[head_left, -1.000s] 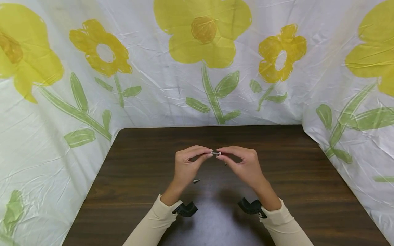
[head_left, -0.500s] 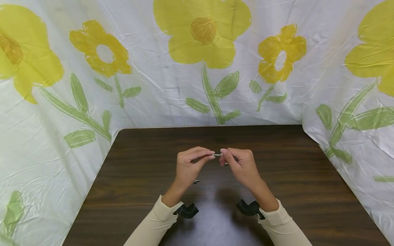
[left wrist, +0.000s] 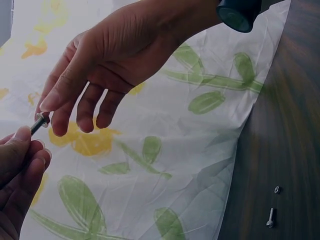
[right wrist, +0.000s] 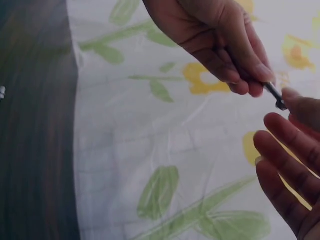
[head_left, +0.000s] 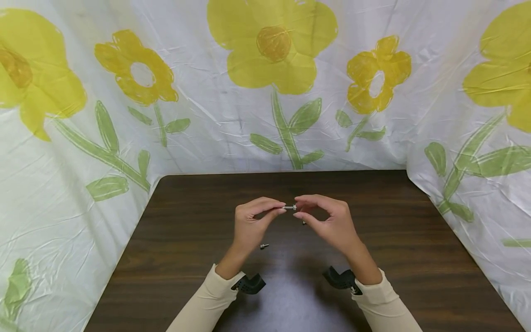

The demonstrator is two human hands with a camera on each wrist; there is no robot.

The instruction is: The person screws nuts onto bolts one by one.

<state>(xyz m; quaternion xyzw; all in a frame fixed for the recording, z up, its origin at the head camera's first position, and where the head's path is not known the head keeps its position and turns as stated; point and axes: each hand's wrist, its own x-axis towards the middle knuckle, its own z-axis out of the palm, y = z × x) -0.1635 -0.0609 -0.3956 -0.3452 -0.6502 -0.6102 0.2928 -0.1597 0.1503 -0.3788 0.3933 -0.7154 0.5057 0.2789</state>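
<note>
Above the table, my left hand (head_left: 253,226) pinches the shaft of a small metal bolt (head_left: 289,207) between thumb and fingertips. The bolt lies roughly level, and its threads show in the left wrist view (left wrist: 37,125). A wider ring-like piece (left wrist: 43,119) sits near its right end; whether it is a nut, washer or head I cannot tell. Around that end, my right hand (head_left: 332,221) holds its thumb and index finger slightly spread, with a small gap to the metal in the head view. Its other fingers (left wrist: 92,105) hang loosely extended.
On the dark wooden table (head_left: 186,258) lie a second small bolt (head_left: 264,246), below the left hand, and a small metal piece (head_left: 304,223) partly behind the right thumb. In the left wrist view it resembles a nut (left wrist: 277,190). A flowered white cloth (head_left: 199,129) surrounds the table.
My right thumb and index finger closed and rolled at the bolt's right end half a second ago; now they are spread apart around it. The left hand keeps its pinch, shifting slightly left.
</note>
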